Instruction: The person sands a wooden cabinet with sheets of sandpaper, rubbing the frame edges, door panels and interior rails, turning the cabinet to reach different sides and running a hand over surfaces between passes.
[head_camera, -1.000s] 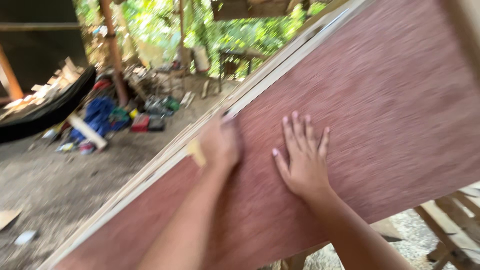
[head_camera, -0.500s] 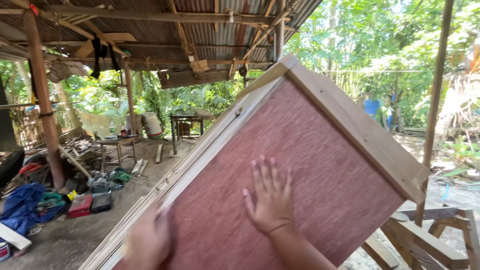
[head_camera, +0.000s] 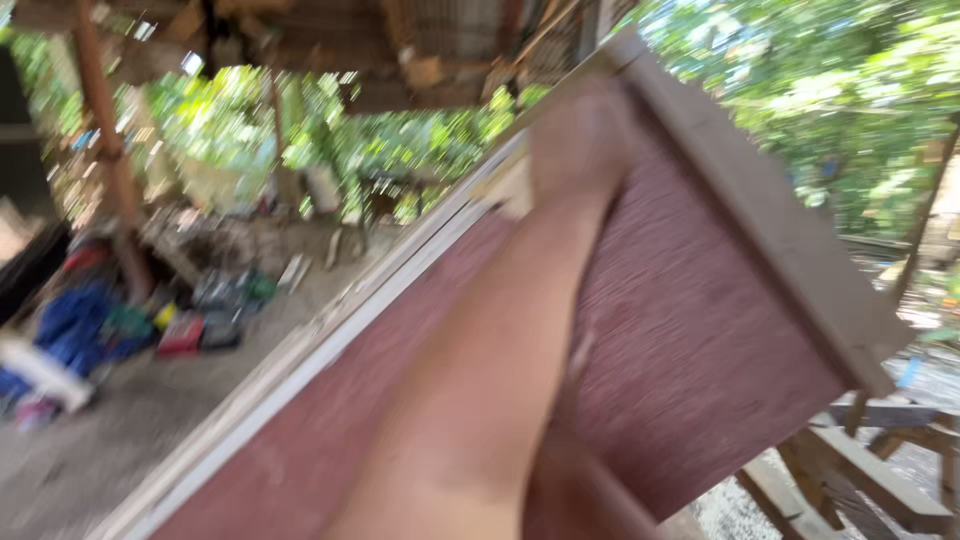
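One forearm fills the middle of the blurred view, reaching up to the left hand (head_camera: 578, 140), which presses near the upper edge of the reddish-brown plywood panel (head_camera: 690, 330); whether its fingers curl over the pale wooden frame (head_camera: 770, 225) cannot be told. The right hand is hidden behind that arm. Judging by its steep tilt, the framed panel is raised off its rest but not yet set anywhere. Beyond, a red box (head_camera: 182, 335) and blue sheeting (head_camera: 70, 325) lie on the dirt floor (head_camera: 110, 440) near a rusty post (head_camera: 105, 150); no labels are legible.
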